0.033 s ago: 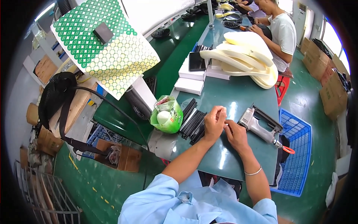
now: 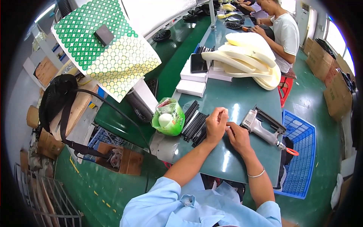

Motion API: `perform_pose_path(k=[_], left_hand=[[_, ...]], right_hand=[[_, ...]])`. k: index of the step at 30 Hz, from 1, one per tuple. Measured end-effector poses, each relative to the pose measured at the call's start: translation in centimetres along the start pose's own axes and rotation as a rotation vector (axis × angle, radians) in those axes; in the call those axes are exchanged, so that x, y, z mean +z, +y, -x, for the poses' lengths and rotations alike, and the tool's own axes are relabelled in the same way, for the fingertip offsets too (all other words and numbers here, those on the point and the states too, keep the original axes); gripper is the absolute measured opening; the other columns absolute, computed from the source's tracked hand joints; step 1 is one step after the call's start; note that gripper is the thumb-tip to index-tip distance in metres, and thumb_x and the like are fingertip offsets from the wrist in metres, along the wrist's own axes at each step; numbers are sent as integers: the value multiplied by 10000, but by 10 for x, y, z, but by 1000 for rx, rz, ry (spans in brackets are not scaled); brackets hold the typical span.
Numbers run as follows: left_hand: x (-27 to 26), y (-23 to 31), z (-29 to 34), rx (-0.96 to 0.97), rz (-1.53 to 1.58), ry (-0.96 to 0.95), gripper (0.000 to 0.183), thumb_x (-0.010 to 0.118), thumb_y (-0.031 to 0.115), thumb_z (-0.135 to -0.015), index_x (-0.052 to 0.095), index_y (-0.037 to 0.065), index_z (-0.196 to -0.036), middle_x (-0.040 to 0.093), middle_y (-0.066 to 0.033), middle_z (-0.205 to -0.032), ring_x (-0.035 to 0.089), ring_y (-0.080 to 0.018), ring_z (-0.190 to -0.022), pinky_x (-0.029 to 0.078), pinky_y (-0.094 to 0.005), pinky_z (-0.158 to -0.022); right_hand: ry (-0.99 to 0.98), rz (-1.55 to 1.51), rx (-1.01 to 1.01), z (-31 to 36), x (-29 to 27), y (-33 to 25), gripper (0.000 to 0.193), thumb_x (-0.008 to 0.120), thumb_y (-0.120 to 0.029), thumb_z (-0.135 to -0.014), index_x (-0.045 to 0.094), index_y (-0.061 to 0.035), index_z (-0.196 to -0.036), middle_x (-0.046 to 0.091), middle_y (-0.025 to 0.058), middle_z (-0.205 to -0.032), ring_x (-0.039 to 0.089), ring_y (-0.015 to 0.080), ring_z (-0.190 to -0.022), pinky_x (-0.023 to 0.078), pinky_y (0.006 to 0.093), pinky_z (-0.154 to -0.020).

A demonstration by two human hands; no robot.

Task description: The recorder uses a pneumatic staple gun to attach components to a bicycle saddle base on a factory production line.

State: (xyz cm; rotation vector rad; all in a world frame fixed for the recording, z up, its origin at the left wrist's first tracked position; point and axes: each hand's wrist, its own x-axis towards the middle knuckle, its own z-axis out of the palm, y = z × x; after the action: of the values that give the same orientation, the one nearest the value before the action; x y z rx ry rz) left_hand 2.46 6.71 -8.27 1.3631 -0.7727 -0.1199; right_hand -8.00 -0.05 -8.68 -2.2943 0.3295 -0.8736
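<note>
Above the green tabletop [image 2: 211, 162], my left hand [image 2: 216, 125] is closed, fingers curled together and knuckles up. Close beside it, my right hand [image 2: 239, 137] is also closed, its thumb and fingertips turned toward the left hand. Whatever the fingers hold, if anything, is too small or hidden to make out. A bundle of black strips [image 2: 193, 126] lies just left of my left hand. To the right of my right hand, a silver and black air staple gun [image 2: 261, 127] rests on its side, with an orange ring at its hose fitting.
A green tub [image 2: 173, 123] holding a white roundish thing stands left of the strips. Farther back are white boxes [image 2: 191, 87], a phone-like black slab [image 2: 198, 63] and stacked cream foam pieces [image 2: 245, 56]. A blue crate [image 2: 304, 151] sits right; a person [image 2: 285, 34] works beyond.
</note>
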Motion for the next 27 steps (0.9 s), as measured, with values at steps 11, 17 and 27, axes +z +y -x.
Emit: perform_pose_path(k=[11,17,27], left_hand=[[-46,29,19,212,-569,-47,337,633,172,-821,540,21,-1109,590,-149,-1088,544,-325,-1044,410,-403,-895],[-83,20,48,265,-1004,-223,648,694,319,-771,429,65,-1305,400,-202,-1353,343,-371,-1280,259,-466,-1037],[-83,-4,48,156,-1132,-314,636,610,399,-831,406,85,-1345,293,-247,-1420,240,-398,-1337,150,-554,-1069]], right_hand=[[-106,-1,19,1,-4,1,172,589,-156,-852,605,-22,-958,636,169,-794,631,319,-718,488,381,-632],[-33,18,-65,2,2,10,156,590,-160,-846,600,-35,-939,645,155,-778,634,322,-692,498,395,-604],[-44,18,-30,5,1,9,156,593,-155,-839,601,-39,-944,651,161,-796,635,328,-702,498,402,-606]])
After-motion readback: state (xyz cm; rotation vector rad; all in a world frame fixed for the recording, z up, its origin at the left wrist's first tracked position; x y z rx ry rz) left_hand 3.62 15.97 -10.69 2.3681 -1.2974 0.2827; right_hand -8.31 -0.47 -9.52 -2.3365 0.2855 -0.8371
